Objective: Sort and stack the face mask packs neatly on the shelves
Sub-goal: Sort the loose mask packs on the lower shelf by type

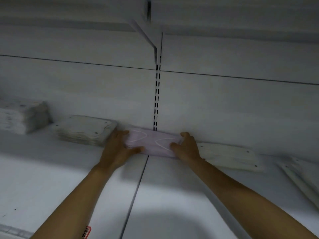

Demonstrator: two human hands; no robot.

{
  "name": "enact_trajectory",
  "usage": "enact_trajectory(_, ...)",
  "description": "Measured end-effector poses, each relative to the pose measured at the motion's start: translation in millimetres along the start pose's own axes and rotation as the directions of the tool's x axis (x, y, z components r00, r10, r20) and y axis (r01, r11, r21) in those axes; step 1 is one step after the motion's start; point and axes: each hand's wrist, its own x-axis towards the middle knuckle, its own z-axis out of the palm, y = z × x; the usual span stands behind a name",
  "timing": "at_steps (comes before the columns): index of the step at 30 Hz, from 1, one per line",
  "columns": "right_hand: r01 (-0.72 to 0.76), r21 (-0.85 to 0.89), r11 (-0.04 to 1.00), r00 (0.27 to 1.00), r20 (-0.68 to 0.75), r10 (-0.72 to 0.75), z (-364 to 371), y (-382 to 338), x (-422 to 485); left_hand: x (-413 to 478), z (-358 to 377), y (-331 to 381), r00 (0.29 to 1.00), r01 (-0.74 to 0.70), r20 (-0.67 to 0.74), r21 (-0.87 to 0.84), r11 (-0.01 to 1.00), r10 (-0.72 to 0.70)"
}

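Left hand (119, 145): I see it gripping the left end of the pink mask pack (151, 143), thumb in front.
Right hand (185, 146): I see it gripping the pack's right end.
Pink mask pack: between my hands, on the shelf (51, 178), against the back panel.
White mask stack (82, 131): just left of my left hand.
Flat white packs (227, 156): just right of my right hand.

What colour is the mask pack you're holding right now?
Pale pink-lilac with white ear loops, the mask pack shows best in the head view.
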Motion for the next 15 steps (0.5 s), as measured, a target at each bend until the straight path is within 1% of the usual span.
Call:
enact_trajectory(2, -0.04, 0.039, 0.998, 0.999, -0.001, 0.041, 3, -1, 3, -1, 0, 2, 0.996, -0.086, 0.014, 0.002, 0.996, 0.085)
enact_trajectory(5, -0.056, 0.02, 0.998, 0.998, 0.003, 0.056, 3, -1, 5, 2, 3, -10, 0.994, -0.062, 0.089, 0.081, 0.995, 0.055)
enact_trajectory(7, 0.001, -0.025, 1.0, 1.0, -0.02, -0.001, 2, -2, 2, 4, 5, -15, 0.996, -0.025, 0.091, 0.15, 0.988, 0.012)
enact_trajectory(8, 0.051, -0.057, 0.997, 0.998, -0.031, -0.053, 2, -2, -2, 5, 6, -15, 0.996, -0.032, 0.082, 0.196, 0.98, 0.016)
enact_trajectory(11, 0.188, -0.09, 0.978, 0.979, -0.057, -0.193, 2, 1, -15, 7, 9, -14, 0.988, -0.155, 0.066, 0.357, 0.921, 0.141)
enact_trajectory(13, 0.227, -0.071, 0.971, 0.97, -0.071, -0.232, 1, 4, -22, 7, 6, -9, 0.978, -0.208, 0.063, 0.387, 0.898, 0.199)
enact_trajectory(15, 0.262, -0.077, 0.962, 0.961, -0.068, -0.267, 2, 9, -32, 7, 3, -3, 0.97, -0.239, 0.061, 0.375, 0.895, 0.234)
